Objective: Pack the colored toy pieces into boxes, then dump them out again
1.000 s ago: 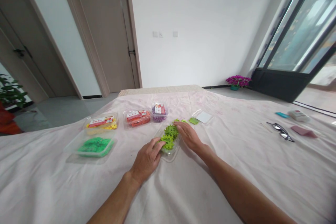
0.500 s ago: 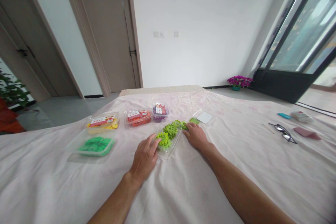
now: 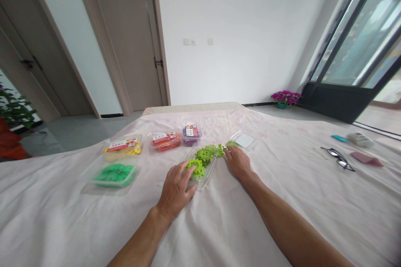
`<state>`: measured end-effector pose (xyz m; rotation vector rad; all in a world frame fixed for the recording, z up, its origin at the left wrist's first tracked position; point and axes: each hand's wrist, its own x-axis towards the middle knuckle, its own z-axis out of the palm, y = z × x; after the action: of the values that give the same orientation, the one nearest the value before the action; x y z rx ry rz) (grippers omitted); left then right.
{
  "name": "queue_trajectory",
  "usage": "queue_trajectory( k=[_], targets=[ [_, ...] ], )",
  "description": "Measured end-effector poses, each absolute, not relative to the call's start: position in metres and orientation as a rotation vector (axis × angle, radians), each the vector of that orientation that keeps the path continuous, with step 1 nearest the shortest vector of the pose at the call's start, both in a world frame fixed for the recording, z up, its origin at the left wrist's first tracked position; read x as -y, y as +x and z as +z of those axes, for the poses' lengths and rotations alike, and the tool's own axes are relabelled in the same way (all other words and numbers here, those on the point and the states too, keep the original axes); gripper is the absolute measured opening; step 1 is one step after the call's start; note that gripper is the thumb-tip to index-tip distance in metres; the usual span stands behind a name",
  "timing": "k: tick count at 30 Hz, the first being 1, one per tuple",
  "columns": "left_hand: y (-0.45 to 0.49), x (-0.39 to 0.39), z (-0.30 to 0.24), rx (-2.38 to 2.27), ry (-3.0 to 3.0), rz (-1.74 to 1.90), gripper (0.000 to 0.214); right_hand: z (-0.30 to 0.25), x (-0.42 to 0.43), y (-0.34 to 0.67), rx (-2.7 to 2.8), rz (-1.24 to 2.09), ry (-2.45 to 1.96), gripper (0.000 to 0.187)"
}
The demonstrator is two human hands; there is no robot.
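Right in front of the person, there's a clear tub (image 3: 209,172) sitting on a pale cloth (image 3: 232,225), and it's pretty much piled up with lime pieces (image 3: 203,156), kinda gear-shaped with notched edges. That tub's my reference point for everything else.

Both hands are at it, well apart from each other. The left hand (image 3: 176,185) is at the tub's near left end, fingers bent over the pieces there and thumb spread away from them. Can't tell if it's actually gripping anything. The right hand (image 3: 238,160) lies flat-ish just past the tub's far right end, fingertips right by a lime piece (image 3: 221,150). Could be touching or pinching it, honestly can't tell from this angle.

Beyond the tub and to the right there's a clear lid (image 3: 246,140) with a white label, plus another green piece (image 3: 232,144) at its left edge.

Just behind the tub, a bit left, is a purple box (image 3: 192,130). Left of the tub you've got an orange box (image 3: 164,137), then a yellow box (image 3: 123,144) further out, and nearer than that one a green box (image 3: 89,176) with a milky, see-through wall.

Way off to the tub's right: glasses (image 3: 338,158) and a folded pink cloth (image 3: 366,159).
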<state>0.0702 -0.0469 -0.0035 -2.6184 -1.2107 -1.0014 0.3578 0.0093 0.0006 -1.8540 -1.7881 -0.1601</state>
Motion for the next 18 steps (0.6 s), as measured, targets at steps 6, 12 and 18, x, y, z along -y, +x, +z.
queue_trajectory(
  k=[6, 12, 18],
  targets=[
    [0.07, 0.043, -0.008, 1.242, -2.596, -1.065, 0.051, 0.001, -0.015, 0.356, 1.522, 0.035, -1.532, 0.032],
    [0.069, 0.042, -0.01, 1.253, -2.608, -1.07, 0.052, 0.024, -0.006, 0.342, 1.489, 0.243, -1.189, 0.034],
    [0.069, 0.04, -0.013, 1.249, -2.635, -1.05, 0.052, 0.063, 0.019, 0.328, 2.02, 0.117, -1.088, 0.034]
  ],
)
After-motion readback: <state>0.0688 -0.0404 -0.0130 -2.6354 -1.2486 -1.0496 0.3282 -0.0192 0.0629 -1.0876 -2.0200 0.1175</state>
